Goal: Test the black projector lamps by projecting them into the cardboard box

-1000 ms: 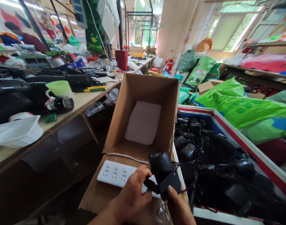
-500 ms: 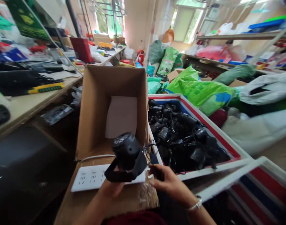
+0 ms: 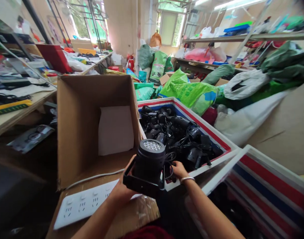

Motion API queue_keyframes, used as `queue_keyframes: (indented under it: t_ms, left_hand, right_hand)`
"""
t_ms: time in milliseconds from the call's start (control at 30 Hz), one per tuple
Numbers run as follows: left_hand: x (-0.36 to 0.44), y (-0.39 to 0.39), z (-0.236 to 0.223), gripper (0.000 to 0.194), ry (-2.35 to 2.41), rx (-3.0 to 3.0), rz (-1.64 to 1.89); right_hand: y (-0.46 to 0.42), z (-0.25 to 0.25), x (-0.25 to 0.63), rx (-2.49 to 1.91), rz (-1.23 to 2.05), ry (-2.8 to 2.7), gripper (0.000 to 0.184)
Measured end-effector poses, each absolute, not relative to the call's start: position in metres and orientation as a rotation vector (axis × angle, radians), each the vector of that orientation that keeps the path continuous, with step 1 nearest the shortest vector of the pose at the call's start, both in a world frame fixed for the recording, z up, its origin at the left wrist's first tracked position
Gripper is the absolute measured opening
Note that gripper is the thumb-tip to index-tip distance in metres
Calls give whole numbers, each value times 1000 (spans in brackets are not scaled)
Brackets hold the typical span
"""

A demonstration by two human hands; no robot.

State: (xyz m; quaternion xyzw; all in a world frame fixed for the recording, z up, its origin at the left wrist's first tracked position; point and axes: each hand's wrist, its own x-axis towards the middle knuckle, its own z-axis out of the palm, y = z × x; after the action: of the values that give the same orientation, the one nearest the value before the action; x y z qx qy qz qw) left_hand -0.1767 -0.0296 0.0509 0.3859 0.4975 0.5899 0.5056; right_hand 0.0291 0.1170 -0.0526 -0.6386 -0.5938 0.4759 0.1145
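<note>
Fingers of the left hand (image 3: 119, 194) wrap the black bracket (image 3: 137, 186) of an LED stage light (image 3: 149, 162), held at six o'clock in the head view. Those of the right hand (image 3: 179, 170) look closed on its far side, beside a thin wire (image 3: 169, 164), though what they pinch is hidden. The lens faces up, long axis near upright. A slip or snagged wire could drop it onto the white power strip (image 3: 82, 205) at seven o'clock, or tip it toward the cardboard box (image 3: 92, 132) at eleven — or the striped crate (image 3: 204, 124) at one.
</note>
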Motion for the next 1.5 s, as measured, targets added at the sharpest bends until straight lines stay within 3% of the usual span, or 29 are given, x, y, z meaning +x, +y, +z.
queue_keyframes:
  t_ms: [133, 267, 400, 733, 867, 1133, 1333, 1500]
  left_hand:
    - [-173, -14, 64, 84, 1136, 1104, 1172]
    - [-149, 8, 70, 67, 1111, 1227, 710]
    - [-101, 24, 51, 55, 1091, 1160, 390]
    - [-44, 50, -25, 54, 1092, 967, 354]
    - [-47, 50, -29, 59, 1104, 967, 359]
    - [-46, 44, -18, 56, 1158, 994, 355]
    - [-47, 44, -19, 59, 1156, 991, 332]
    - [-43, 41, -21, 68, 1185, 984, 338]
  right_hand:
    - [93, -10, 107, -1690, 1537, -1453, 36]
    - [31, 27, 169, -1320, 1745, -1153, 59]
    - [-9, 37, 187, -1360, 1584, -997, 41]
    - [-54, 22, 229, -1762, 957, -1538, 48]
    - [-58, 11, 225, -1718, 752, -1710, 47]
    - [-44, 21, 218, -1656, 825, -1876, 41]
    - [-50, 40, 227, -1656, 245, -1570, 46]
    - [-63, -7, 237, -1721, 690, -1946, 38]
